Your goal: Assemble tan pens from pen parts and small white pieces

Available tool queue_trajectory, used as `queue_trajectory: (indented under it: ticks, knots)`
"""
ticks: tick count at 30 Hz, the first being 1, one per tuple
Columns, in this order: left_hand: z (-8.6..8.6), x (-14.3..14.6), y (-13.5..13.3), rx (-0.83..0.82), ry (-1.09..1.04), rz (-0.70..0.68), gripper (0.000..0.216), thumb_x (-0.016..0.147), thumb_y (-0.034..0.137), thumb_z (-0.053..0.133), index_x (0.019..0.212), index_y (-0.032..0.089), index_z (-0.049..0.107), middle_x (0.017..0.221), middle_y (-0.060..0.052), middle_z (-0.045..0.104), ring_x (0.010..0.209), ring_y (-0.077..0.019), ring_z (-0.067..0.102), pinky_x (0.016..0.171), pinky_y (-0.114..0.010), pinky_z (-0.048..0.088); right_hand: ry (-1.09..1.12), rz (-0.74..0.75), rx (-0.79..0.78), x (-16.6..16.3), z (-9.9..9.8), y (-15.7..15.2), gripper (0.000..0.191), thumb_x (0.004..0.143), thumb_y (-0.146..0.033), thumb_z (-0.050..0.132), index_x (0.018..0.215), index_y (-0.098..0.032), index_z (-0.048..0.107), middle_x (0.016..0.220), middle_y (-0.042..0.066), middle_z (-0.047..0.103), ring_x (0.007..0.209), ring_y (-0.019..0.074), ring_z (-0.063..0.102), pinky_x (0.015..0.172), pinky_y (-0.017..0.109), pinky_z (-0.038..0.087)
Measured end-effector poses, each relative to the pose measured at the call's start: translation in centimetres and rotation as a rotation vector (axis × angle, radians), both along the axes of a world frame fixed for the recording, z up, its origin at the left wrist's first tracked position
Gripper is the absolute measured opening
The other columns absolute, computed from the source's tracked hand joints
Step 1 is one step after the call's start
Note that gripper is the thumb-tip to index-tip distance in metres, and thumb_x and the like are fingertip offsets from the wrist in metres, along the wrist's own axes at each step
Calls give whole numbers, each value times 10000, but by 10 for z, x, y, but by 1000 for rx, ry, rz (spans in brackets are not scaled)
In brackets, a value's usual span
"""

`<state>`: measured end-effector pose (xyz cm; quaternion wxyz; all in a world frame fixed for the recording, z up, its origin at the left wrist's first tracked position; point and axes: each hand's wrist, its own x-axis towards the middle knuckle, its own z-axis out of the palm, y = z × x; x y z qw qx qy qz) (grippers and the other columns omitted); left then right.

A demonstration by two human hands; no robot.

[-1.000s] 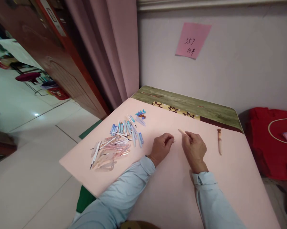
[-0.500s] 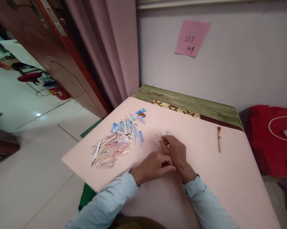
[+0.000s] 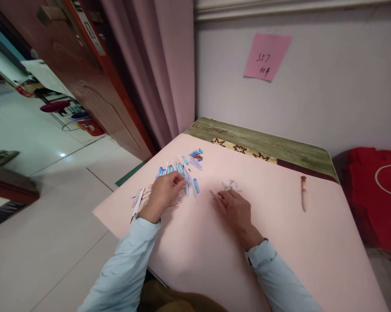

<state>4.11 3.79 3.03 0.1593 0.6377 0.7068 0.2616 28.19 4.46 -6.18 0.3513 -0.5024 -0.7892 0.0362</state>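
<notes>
My left hand [image 3: 165, 190] is over the pile of pen parts, its fingers curled in a pinch; what they hold, if anything, I cannot make out. My right hand [image 3: 236, 209] is closed on a slim pale pink pen part [image 3: 212, 193], whose tip points up and left. Just beyond those fingers lies a small heap of clear and white pieces [image 3: 231, 185]. Blue pen barrels [image 3: 195, 186] and white refills [image 3: 138, 203] lie around my left hand, which partly hides the pink barrels beneath it.
A brown-topped pen [image 3: 304, 193] lies alone at the right of the pink-covered table [image 3: 189, 242]. Small blue and brown pieces [image 3: 197, 154] sit at the back left. A pink note [image 3: 268, 57] is on the wall, and red cloth [image 3: 373, 195] is beyond the right edge.
My left hand has moved left and away from my right hand, onto the pen parts. My right hand stays near the clear pieces with the pink pen part. The view has shifted slightly.
</notes>
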Motion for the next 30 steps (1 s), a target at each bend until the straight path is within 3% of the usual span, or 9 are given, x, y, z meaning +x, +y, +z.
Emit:
queue_trajectory:
  ticks: [3, 11, 15, 22, 30]
  knots:
    - [4, -31, 1, 53, 175, 235, 123, 792, 320, 594, 788, 232, 680, 753, -6, 695, 686, -190, 603, 627, -298, 372, 88, -23, -12, 1, 1, 1, 293, 968, -374, 528, 846, -218, 744, 741, 20, 701, 670, 128, 626, 591, 226, 378]
    - [-12, -59, 14, 10, 264, 314, 101, 750, 278, 604, 763, 224, 687, 881, -44, 717, 767, -215, 628, 664, -313, 395, 351, -95, -173, 6, 1, 4, 249, 903, -377, 576, 822, -219, 750, 702, -1, 686, 604, 124, 587, 592, 232, 426]
    - [-11, -71, 33, -90, 211, 314, 58, 722, 239, 633, 721, 215, 687, 809, -40, 725, 754, -214, 638, 661, -306, 399, 437, -114, -232, 8, 0, 5, 247, 879, -403, 597, 833, -216, 752, 724, 3, 703, 623, 136, 606, 613, 242, 452]
    - [1, -82, 55, -92, 177, 262, 56, 719, 251, 664, 712, 207, 697, 764, -33, 729, 723, -195, 641, 634, -288, 398, 465, -111, -246, 9, 0, 6, 257, 868, -415, 596, 818, -218, 753, 748, 14, 720, 649, 150, 631, 634, 256, 478]
    - [-25, -67, 100, -124, 169, 178, 67, 695, 262, 694, 707, 199, 711, 741, -48, 721, 715, -199, 640, 647, -295, 423, 488, -108, -257, 9, -1, 6, 253, 866, -414, 597, 837, -219, 756, 765, 21, 727, 676, 160, 645, 662, 264, 497]
